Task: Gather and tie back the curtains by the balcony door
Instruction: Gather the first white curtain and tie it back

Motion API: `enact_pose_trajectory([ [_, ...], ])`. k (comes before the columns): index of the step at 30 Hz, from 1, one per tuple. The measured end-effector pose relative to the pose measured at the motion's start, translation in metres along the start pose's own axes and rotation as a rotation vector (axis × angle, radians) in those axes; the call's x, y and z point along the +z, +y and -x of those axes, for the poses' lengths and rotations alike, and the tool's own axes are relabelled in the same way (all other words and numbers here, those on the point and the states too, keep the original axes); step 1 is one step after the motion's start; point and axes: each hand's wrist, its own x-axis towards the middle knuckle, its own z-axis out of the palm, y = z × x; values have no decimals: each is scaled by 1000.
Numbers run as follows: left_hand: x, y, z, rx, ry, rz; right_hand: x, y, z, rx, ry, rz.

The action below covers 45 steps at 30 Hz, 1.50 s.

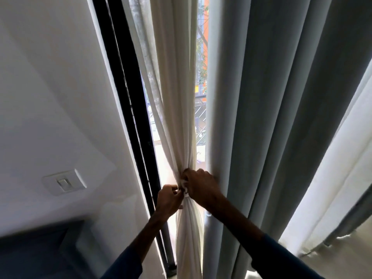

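A cream sheer curtain (177,101) hangs in the middle, bunched into a narrow waist at hand height. A small white tie (185,189) wraps that waist. My left hand (169,200) pinches the tie from the left side. My right hand (201,186) grips the tie and the bunched fabric from the right. Right beside the sheer hangs a thick grey curtain (271,117), loose in long folds and untied. Below the waist the sheer curtain twists down toward the floor.
The black door frame (128,97) runs diagonally left of the sheer curtain. A white wall with a light switch (64,183) fills the left. A dark blurred piece of furniture (40,250) sits at bottom left. A balcony railing (201,113) shows through the gap.
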Motion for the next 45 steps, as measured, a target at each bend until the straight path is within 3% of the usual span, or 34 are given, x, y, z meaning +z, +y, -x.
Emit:
enact_pose_trajectory([
  [3, -1, -2, -5, 10, -33, 7, 12, 1, 2, 17, 118, 26],
  [10, -2, -4, -14, 130, -68, -153, 35, 13, 13, -22, -55, 59],
  [15, 4, 7, -15, 186, -119, -289, 33, 13, 8, -172, 111, 244],
  [17, 8, 7, -17, 163, -117, -236, 32, 7, 7, -114, 92, 263],
  [21, 12, 5, -26, 177, -115, -226, 35, 14, 20, 79, 210, 117],
  [25, 15, 8, -31, 210, -113, -242, 42, 32, 20, 78, 60, 360],
  [27, 17, 9, -32, 218, -119, -272, 39, 33, 20, 113, 19, 222],
  [31, 20, 10, -30, 219, -124, -305, 36, 21, 6, 361, -126, -280],
  [32, 20, 10, -30, 215, -125, -295, 39, 24, 6, 365, -135, -283],
  [34, 17, 9, -27, 213, -121, -284, 41, 31, 7, 181, -219, 82],
  [36, 13, 9, -24, 217, -120, -290, 42, 37, 11, 148, -231, 213],
  [39, 3, 13, -15, 217, -124, -308, 52, 38, 15, 121, 4, -3],
  [42, -6, 13, -13, 261, -162, -305, 71, 37, 28, 255, 331, -463],
  [45, -15, 9, -15, 290, -180, -309, 86, 23, 43, 490, 341, -739],
])
